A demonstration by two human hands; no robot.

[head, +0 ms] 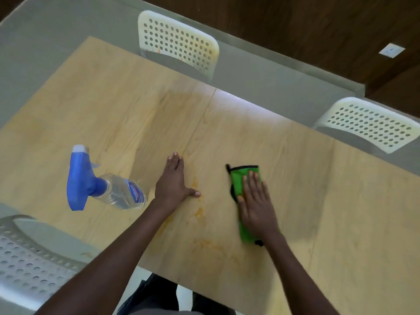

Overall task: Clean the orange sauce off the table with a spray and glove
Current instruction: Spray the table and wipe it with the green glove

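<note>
Two flat hands on the table [284, 142], sauce [200, 212] smeared between them.
Part of the glove [241, 178] is hidden under the right hand [256, 205], fingers straight, pressing it. Left hand [175, 180] lies palm down, fingers together, thumb out. Spray [100, 183] stands left; its label is blurred.

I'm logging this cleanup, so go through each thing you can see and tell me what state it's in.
Spray bottle: standing on the table, untouched.
Green glove: flat on the table, under the right hand.
Right hand: open, pressing the glove.
Left hand: open, flat on the table.
Orange sauce: smeared, not yet cleaned.
Table: partly stained.
</note>
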